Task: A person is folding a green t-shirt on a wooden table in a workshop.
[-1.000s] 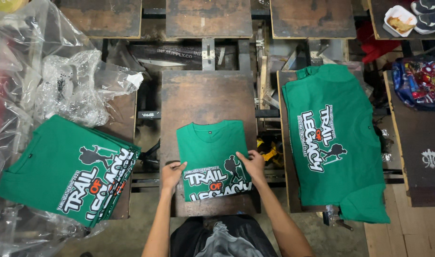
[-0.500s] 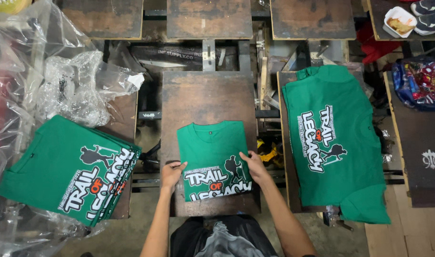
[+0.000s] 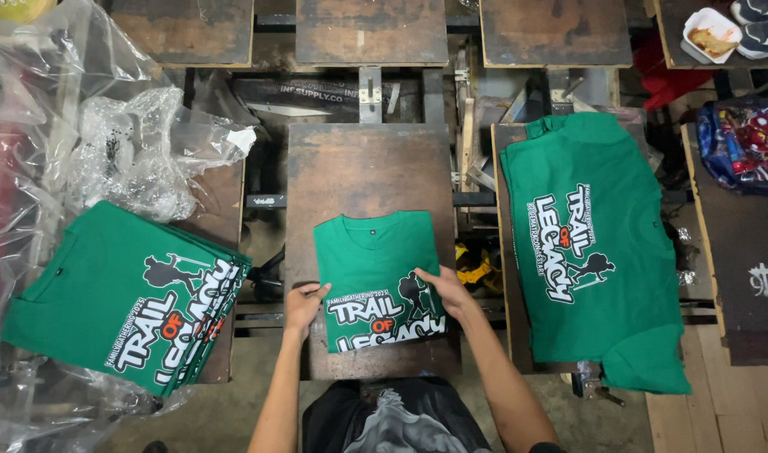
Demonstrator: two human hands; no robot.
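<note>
A folded green T-shirt (image 3: 374, 264) with a white, red and black print lies on the middle brown platen (image 3: 363, 168). My left hand (image 3: 303, 304) grips its lower left edge, fingers curled over the fabric. My right hand (image 3: 445, 290) rests flat on the printed area at the shirt's right side, fingers spread.
A stack of several folded green shirts (image 3: 128, 294) sits at the left beside crumpled clear plastic bags (image 3: 136, 151). An unfolded green printed shirt (image 3: 590, 243) lies spread over the right platen. Further platens line the top; a colourful bag (image 3: 749, 143) sits far right.
Both hands have slid slightly along the folded shirt's lower part; the shirt itself stays in the same place.
</note>
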